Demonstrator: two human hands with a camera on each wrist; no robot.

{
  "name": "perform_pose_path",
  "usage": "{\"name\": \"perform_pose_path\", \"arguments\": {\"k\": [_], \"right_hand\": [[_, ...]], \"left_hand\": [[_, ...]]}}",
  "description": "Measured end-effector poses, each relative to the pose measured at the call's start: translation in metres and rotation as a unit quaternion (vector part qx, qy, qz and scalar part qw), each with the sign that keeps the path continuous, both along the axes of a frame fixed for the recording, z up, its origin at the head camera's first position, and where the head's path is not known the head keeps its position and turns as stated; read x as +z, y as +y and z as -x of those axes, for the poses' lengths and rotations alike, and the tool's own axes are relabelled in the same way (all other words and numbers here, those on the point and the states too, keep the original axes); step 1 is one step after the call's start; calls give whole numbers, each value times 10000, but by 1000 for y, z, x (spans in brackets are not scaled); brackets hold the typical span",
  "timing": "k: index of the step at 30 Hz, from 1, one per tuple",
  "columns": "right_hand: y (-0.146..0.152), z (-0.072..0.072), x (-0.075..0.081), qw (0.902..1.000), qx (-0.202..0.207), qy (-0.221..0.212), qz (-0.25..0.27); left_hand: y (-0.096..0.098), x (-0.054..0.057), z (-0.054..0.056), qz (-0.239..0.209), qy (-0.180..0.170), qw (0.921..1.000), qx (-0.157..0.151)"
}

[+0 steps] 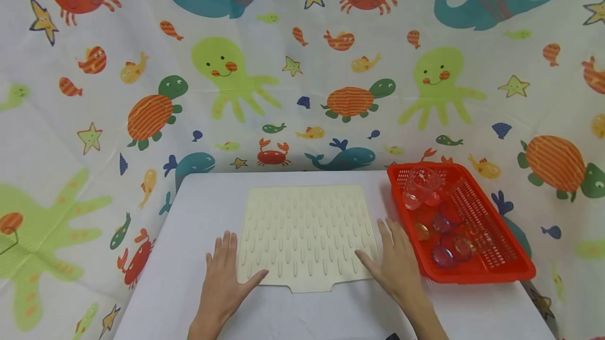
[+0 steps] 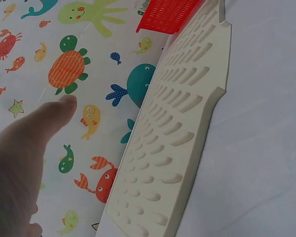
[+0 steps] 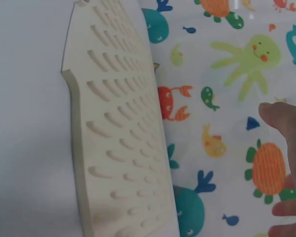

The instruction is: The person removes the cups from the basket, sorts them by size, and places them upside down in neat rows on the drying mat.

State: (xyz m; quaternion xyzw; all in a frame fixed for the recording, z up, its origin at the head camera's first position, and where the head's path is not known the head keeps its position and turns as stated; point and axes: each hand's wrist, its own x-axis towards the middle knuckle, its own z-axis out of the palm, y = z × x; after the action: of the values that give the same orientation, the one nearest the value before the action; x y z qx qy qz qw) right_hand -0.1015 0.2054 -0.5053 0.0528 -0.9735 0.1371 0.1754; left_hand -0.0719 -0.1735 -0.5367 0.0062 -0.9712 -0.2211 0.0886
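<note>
A cream-coloured flat board point(image 1: 302, 235) with rows of elongated slot-like marks lies on the white table. My left hand point(image 1: 224, 277) is at its left edge, fingers straight and thumb spread toward the lower left corner. At the right edge is my right hand point(image 1: 397, 264), also with straight fingers, its thumb over the board's right side in the head view. Both hands hold nothing. In the left wrist view the thumb point(image 2: 44, 123) appears apart from the board; the right thumb point(image 3: 281, 116) does too in the right wrist view.
A red plastic basket point(image 1: 477, 277) stands on the table right of my right hand. Inside are several see-through pieces point(image 1: 425, 179) in pink, purple and amber. Behind the white table point(image 1: 208, 198) hangs a curtain point(image 1: 283, 135) printed with sea animals.
</note>
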Motion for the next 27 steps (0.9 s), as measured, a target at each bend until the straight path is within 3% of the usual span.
{"name": "perform_pose_path", "arguments": {"k": [5, 15, 27], "right_hand": [[9, 3, 6, 9997, -6, 171, 158], [32, 4, 7, 9977, -125, 494, 445], [52, 3, 9, 9945, -607, 574, 625]], "left_hand": [[-4, -4, -3, -341, -202, 9992, 79], [-8, -19, -8, -367, -334, 9985, 216], [-11, -37, -8, -449, -490, 9974, 272]]}}
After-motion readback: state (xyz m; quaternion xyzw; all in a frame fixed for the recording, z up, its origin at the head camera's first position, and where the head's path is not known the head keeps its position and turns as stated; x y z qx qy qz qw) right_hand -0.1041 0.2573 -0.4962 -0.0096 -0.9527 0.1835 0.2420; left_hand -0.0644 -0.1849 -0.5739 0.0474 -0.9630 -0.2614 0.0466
